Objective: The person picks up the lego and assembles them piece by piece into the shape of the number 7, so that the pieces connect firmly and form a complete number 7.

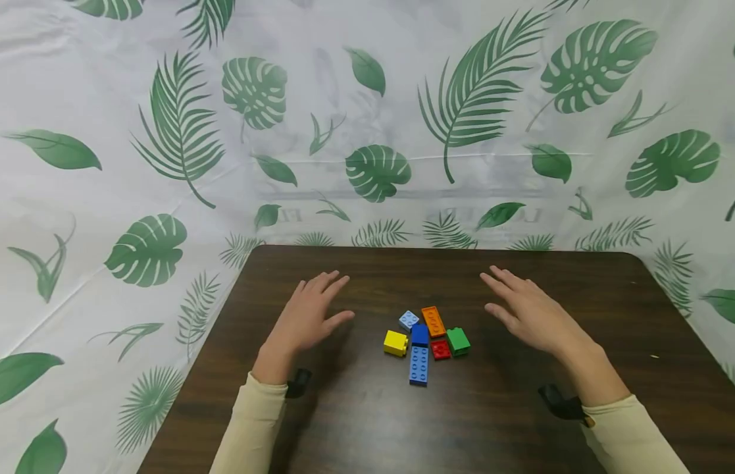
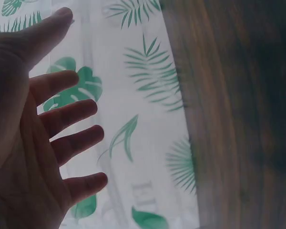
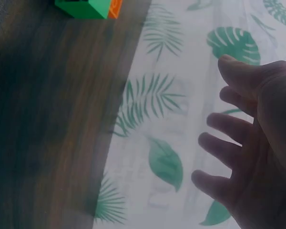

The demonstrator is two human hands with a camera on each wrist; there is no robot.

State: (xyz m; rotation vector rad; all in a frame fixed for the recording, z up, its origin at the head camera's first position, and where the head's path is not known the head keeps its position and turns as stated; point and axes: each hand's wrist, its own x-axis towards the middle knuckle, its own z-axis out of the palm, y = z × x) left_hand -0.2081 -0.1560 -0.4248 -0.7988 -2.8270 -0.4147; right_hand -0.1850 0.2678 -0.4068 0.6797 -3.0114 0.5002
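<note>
Several toy building bricks lie grouped on the dark wooden table [image 1: 367, 428]. A yellow brick [image 1: 395, 343] sits on the left of the group, beside a dark blue brick [image 1: 420, 335]. Behind are a small light blue brick [image 1: 408, 320] and an orange brick [image 1: 433, 321]. A long blue brick [image 1: 418, 366] points toward the front; a red brick [image 1: 441, 349] and a green brick [image 1: 458, 342] are on the right. My left hand [image 1: 308, 316] is held left of them, fingers spread, holding nothing. On the other side my right hand [image 1: 533, 316] is likewise spread and bare.
A white sheet with green leaf prints [image 1: 320, 85] hangs behind the table and down its left and right sides. Dark wrist straps [image 1: 562, 403] show at the cuffs of the pale sleeves. A small pale mark [image 1: 654, 356] lies on the table at right.
</note>
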